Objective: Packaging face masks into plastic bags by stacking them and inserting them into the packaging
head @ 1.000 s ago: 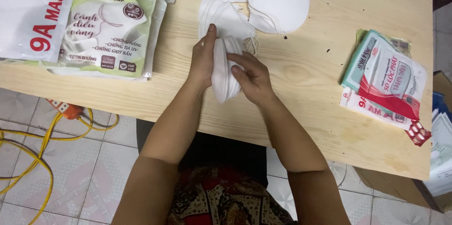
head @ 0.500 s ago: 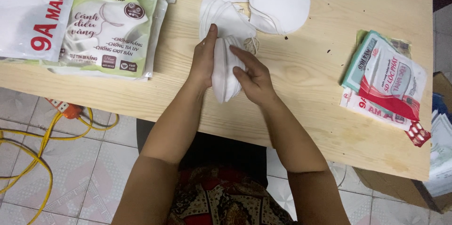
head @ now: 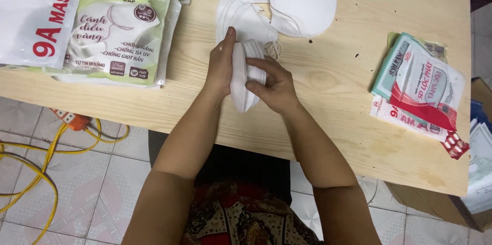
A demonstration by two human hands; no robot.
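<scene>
Gripping a stack of folded white masks (head: 245,78) between both hands, edge-on to the camera. Left hand (head: 221,65) flat against the stack's left face, thumb up along its far edge, fingers hidden behind. Right hand (head: 272,85) closed on the right face, fingertips curled over the near folded edges. Stack held upright, near end close to the table's front edge, bottom resting on or just above the wooden table (head: 328,81); contact not clear. Stack squarely between the two palms, sticking out a little beyond them at the near end and the far end.

Nearest, below the table edge: tiled floor (head: 87,194) on the left with a yellow cable (head: 46,163) looping across it and an orange power strip (head: 72,118) tucked just under the table.

Mid-table left, well apart from the hands: green and white mask packets (head: 115,29) lying flat, overlapping a white packet (head: 36,14) at the far left. Mid-table right, near the right edge: red, white and teal packets (head: 420,88) piled flat and askew.

Farther, just beyond the held stack: loose white masks (head: 300,4) in a heap, some cupped, some flat, the nearest almost touching the stack's far end.
</scene>
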